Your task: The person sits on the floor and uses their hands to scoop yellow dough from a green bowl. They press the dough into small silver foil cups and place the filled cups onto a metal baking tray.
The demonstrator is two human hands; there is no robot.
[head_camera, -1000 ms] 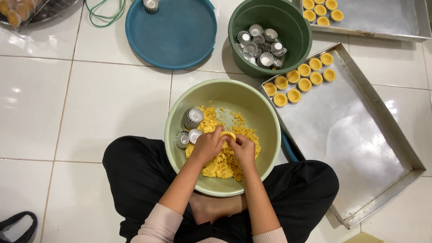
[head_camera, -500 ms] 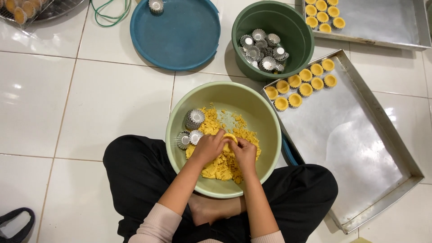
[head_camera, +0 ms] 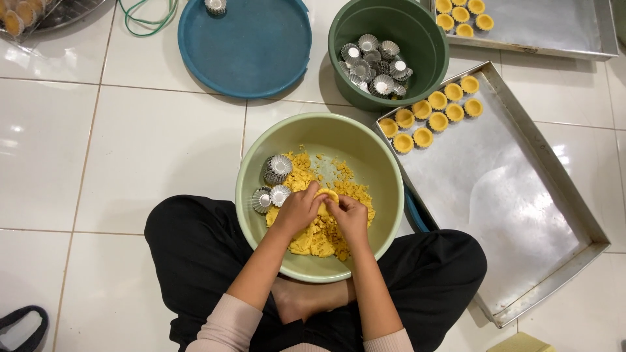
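White floor tiles [head_camera: 117, 163] are carrying the whole setup; the left hand [head_camera: 298, 210] and right hand [head_camera: 349, 215] are both closing round one dough-filled tart mould [head_camera: 326, 195] over the pale green bowl [head_camera: 261, 225], apparently pressing dough into it; next, a seat beside the filled shells [head_camera: 430, 117] on the steel tray [head_camera: 521, 215]; no labels are showing; a yellow packet corner [head_camera: 518, 343] is peeking in bottom right.

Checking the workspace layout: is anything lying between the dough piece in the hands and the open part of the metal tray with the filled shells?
Nothing visible does. Both the left hand and right hand hold the yellow dough piece over the light green plastic bowl; only that bowl's rim lies before the bare silver metal tray beside it.
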